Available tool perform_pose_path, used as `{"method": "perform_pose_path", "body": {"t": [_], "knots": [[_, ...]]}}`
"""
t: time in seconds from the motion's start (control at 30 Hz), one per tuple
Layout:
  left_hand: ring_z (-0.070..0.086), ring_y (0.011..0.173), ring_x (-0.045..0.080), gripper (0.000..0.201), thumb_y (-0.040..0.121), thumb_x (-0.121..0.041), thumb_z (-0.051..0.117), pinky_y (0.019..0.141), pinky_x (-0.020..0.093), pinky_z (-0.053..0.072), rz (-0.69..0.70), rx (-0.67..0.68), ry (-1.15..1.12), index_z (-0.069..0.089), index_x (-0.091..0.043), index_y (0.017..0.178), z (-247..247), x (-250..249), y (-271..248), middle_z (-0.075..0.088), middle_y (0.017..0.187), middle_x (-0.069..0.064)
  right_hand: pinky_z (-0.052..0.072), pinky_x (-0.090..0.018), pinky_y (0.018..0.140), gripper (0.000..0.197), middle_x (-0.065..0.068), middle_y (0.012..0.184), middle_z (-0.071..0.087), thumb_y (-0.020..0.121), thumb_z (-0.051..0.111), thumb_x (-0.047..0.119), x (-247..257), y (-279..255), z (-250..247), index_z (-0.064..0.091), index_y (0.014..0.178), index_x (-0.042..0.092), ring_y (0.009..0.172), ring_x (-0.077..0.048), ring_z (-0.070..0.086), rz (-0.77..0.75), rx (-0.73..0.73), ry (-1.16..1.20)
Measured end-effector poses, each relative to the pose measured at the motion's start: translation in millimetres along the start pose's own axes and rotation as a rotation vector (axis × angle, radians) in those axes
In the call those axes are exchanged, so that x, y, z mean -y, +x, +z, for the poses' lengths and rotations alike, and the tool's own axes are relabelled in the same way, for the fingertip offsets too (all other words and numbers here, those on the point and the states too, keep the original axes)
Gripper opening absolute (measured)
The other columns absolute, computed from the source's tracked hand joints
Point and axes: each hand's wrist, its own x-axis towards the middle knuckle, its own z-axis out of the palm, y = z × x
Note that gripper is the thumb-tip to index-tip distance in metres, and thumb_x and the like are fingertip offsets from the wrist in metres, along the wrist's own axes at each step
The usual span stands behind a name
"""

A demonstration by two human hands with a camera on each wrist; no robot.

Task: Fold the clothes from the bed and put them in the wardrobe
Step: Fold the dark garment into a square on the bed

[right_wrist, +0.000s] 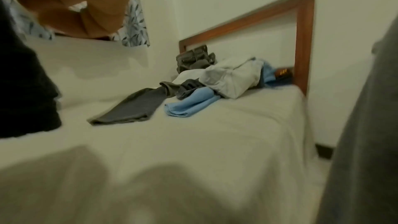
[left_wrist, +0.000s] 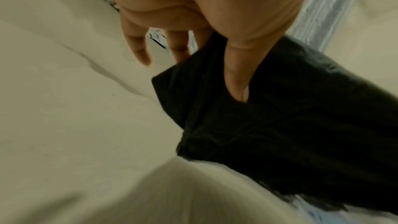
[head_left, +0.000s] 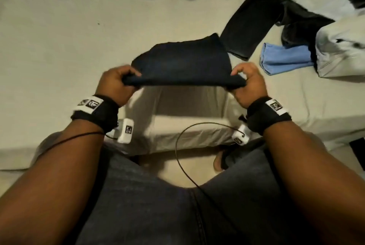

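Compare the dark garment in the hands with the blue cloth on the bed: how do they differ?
The dark garment is navy-black; the blue cloth is light blue. The garment is held up off the bed, gripped by the left hand and right hand; the cloth lies untouched, partly under other clothes. The garment looks larger in this view. Both are folded fabric.

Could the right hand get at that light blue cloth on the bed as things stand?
Probably not yet. The right hand pinches one end of the folded dark garment, which the left hand holds too. The light blue cloth lies uncovered nearby on the bed, with nothing between.
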Motion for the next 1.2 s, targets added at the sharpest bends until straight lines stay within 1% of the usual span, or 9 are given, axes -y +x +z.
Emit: {"method": "perform_pose_path", "body": {"t": [0.17, 0.33, 0.47, 0.57, 0.63, 0.7, 0.77, 0.93, 1.2], "knots": [[0.068, 0.097, 0.02, 0.028, 0.07, -0.022, 0.092, 0.084, 0.023, 0.046, -0.316, 0.681, 0.493, 0.069, -0.034, 0.081, 26, 28, -56, 0.071, 0.092, -0.003, 0.053, -0.032, 0.09, 0.026, -0.006, 0.097, 0.071, 0.068, 0.091, 0.018, -43, -69, 10, 0.07, 0.083, 0.019, 0.098, -0.03, 0.068, 0.627, 0.757, -0.413], [0.065, 0.083, 0.023, 0.034, 0.073, -0.044, 0.088, 0.074, 0.03, 0.046, -0.558, 0.272, 0.344, 0.068, -0.018, 0.079, 32, 31, -58, 0.07, 0.081, -0.001, 0.049, -0.031, 0.091, 0.036, -0.002, 0.102, 0.069, 0.082, 0.083, 0.036, -38, -74, 14, 0.065, 0.108, 0.019, 0.096, -0.023, 0.064, 0.714, 0.564, -0.219], [0.063, 0.081, 0.029, 0.04, 0.079, -0.05, 0.082, 0.071, 0.033, 0.047, -0.694, 0.4, 0.369, 0.06, -0.017, 0.075, 38, 34, -68, 0.067, 0.08, 0.008, 0.047, -0.035, 0.104, 0.059, -0.006, 0.127, 0.064, 0.085, 0.08, 0.039, -27, -79, 27, 0.057, 0.135, 0.018, 0.118, -0.029, 0.061, 0.74, 0.558, -0.186], [0.065, 0.084, 0.028, 0.031, 0.084, -0.041, 0.081, 0.072, 0.028, 0.045, -0.676, 0.443, 0.295, 0.063, -0.018, 0.073, 47, 28, -80, 0.065, 0.077, 0.004, 0.05, -0.032, 0.088, 0.026, -0.004, 0.101, 0.066, 0.085, 0.078, 0.039, -25, -75, 31, 0.063, 0.095, 0.02, 0.104, -0.03, 0.064, 0.765, 0.483, -0.29], [0.066, 0.101, 0.03, 0.029, 0.082, -0.038, 0.083, 0.081, 0.029, 0.047, -0.692, 0.35, 0.26, 0.066, -0.017, 0.092, 50, 30, -85, 0.069, 0.094, 0.004, 0.045, -0.031, 0.075, 0.034, -0.003, 0.079, 0.059, 0.087, 0.075, 0.042, -23, -73, 32, 0.053, 0.073, 0.02, 0.088, -0.03, 0.061, 0.787, 0.513, -0.333], [0.06, 0.119, 0.033, 0.06, 0.081, -0.037, 0.084, 0.098, 0.034, 0.047, -0.738, 0.254, 0.252, 0.058, -0.013, 0.128, 50, 35, -88, 0.065, 0.124, 0.01, 0.042, -0.031, 0.073, 0.037, -0.002, 0.074, 0.056, 0.087, 0.074, 0.045, -19, -72, 32, 0.053, 0.072, 0.018, 0.082, -0.029, 0.058, 0.827, 0.546, -0.341], [0.057, 0.125, 0.034, 0.073, 0.082, -0.036, 0.083, 0.106, 0.037, 0.044, -0.759, 0.231, 0.261, 0.049, -0.011, 0.141, 48, 39, -89, 0.061, 0.136, 0.012, 0.043, -0.031, 0.074, 0.035, -0.005, 0.081, 0.059, 0.088, 0.072, 0.046, -16, -72, 33, 0.056, 0.077, 0.017, 0.083, -0.029, 0.058, 0.836, 0.552, -0.36], [0.065, 0.107, 0.031, 0.025, 0.086, -0.034, 0.079, 0.097, 0.037, 0.05, -0.744, 0.241, 0.191, 0.068, -0.016, 0.097, 50, 44, -89, 0.072, 0.107, 0.008, 0.044, -0.03, 0.076, 0.028, -0.006, 0.088, 0.06, 0.09, 0.072, 0.036, -9, -72, 36, 0.056, 0.077, 0.017, 0.085, -0.028, 0.057, 0.785, 0.525, -0.392], [0.063, 0.111, 0.032, 0.039, 0.085, -0.037, 0.08, 0.095, 0.033, 0.048, -0.758, 0.243, 0.245, 0.064, -0.016, 0.113, 48, 43, -88, 0.067, 0.119, 0.008, 0.05, -0.034, 0.085, 0.032, -0.007, 0.083, 0.06, 0.09, 0.073, 0.035, -5, -75, 36, 0.054, 0.069, 0.019, 0.086, -0.03, 0.058, 0.828, 0.461, -0.318]]}}
